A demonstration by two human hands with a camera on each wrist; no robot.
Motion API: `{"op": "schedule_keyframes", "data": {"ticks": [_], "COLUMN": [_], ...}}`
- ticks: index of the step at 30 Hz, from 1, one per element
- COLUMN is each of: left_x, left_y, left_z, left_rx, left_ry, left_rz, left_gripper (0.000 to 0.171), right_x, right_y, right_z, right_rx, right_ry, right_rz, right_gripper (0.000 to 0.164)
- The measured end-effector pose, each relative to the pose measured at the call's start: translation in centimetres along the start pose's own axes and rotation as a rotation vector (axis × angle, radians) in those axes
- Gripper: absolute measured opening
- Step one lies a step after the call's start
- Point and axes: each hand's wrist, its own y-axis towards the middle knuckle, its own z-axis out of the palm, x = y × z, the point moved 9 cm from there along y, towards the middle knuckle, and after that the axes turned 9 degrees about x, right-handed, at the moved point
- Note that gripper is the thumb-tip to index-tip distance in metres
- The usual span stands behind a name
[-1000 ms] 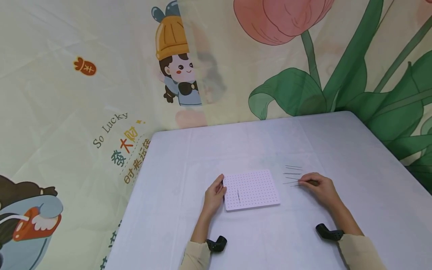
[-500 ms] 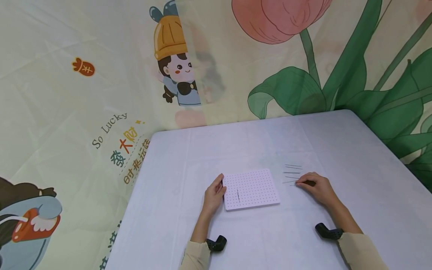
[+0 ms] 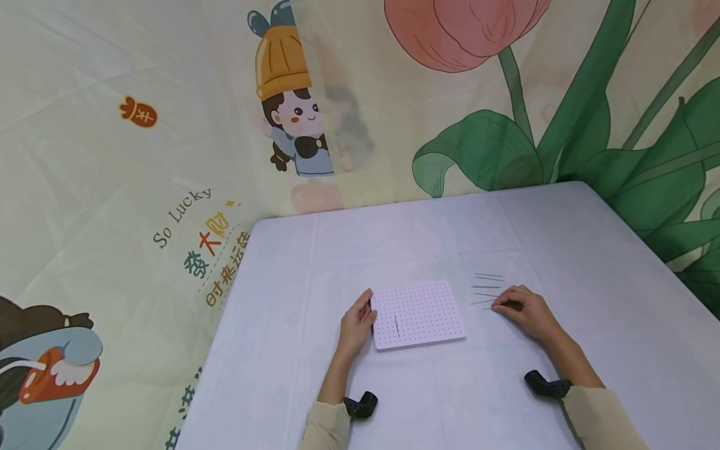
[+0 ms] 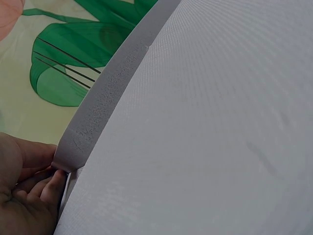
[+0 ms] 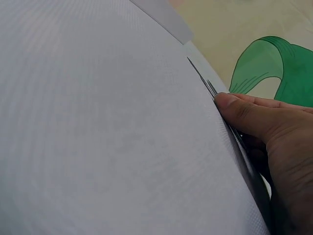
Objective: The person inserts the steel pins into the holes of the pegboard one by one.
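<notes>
A white pegboard (image 3: 427, 312) with rows of small holes lies on the table. My left hand (image 3: 354, 325) pinches its left edge between thumb and fingers. Near that side, thin dark sticks (image 3: 397, 325) stand up from the board; the left wrist view shows three upright sticks (image 4: 69, 56) behind its edge. Right of the board, several similar sticks (image 3: 486, 287) lie in a loose row. At the near end of this row, my right hand (image 3: 525, 312) pinches a thin dark stick (image 5: 200, 74) between thumb and fingertips, its other end hidden by the hand.
A white cloth covers the table (image 3: 439, 400). Printed fabric with a large flower and cartoon figures hangs behind it and at the left. Black wrist cameras sit on both forearms, the left camera (image 3: 361, 406) and the right camera (image 3: 547, 384).
My right hand has shifted slightly left along the near end of the stick row, fingertips staying low at the table. My left hand and the pegboard keep their place.
</notes>
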Motion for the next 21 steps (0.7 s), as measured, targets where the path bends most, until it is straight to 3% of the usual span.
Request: {"op": "schedule_keyframes", "data": {"ticks": [7,13,21], "left_x": [-0.1,0.0,0.0], "left_y": [-0.1,-0.2,-0.1], "left_z": [-0.1,-0.1,-0.1], "left_rx": [0.001,0.002,-0.004], "left_ry": [-0.006,0.010,0.009], "left_rz": [0.010,0.003,-0.001], "left_gripper": [0.049,0.049,0.049], "right_x": [0.1,0.4,2.3], "right_y": [0.0,-0.1,0.4], "right_z": [0.1,-0.2,-0.7], "right_rx": [-0.004,-0.051,-0.117], "right_ry": [-0.029,-0.017,0.045], "right_rz": [0.010,-0.011,-0.047], "right_gripper": [0.006,0.008,0.008]}}
